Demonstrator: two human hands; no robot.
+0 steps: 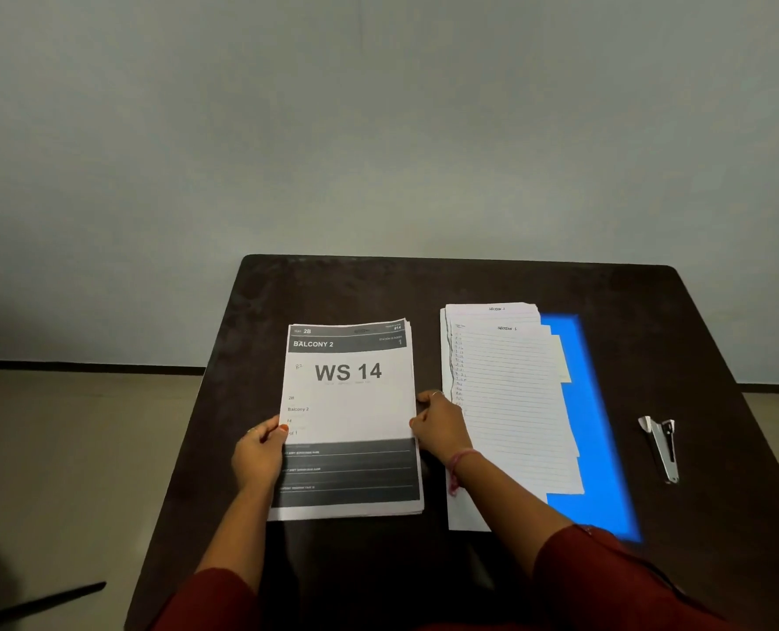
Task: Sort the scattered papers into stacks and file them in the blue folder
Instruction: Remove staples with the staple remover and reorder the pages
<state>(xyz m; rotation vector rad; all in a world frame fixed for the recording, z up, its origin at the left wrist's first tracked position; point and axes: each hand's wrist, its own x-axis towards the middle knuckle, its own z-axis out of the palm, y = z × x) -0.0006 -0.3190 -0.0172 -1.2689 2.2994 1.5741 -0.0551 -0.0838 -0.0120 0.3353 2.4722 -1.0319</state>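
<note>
From the head camera we look down on a dark table set against a pale wall. Toward its left half lies a stack of printed sheets, the top one reading "WS 14" under a "BALCONY 2" header, with the edges of the lower sheets fanned slightly at the right and bottom. Our left hand grips the stack's left edge, thumb on top of the paper and fingers curled beneath. Our right hand holds the right edge, fingers curled against the side of the pile; we wear a ring and a thread bracelet on that side. Just right of that hand sits a second stack of lined papers, loosely aligned, headed "SECTION 1". It rests on the blue folder, which lies flat and shows along the stack's right and bottom sides. Well apart, near the table's right edge, lies a metal stapler.
</note>
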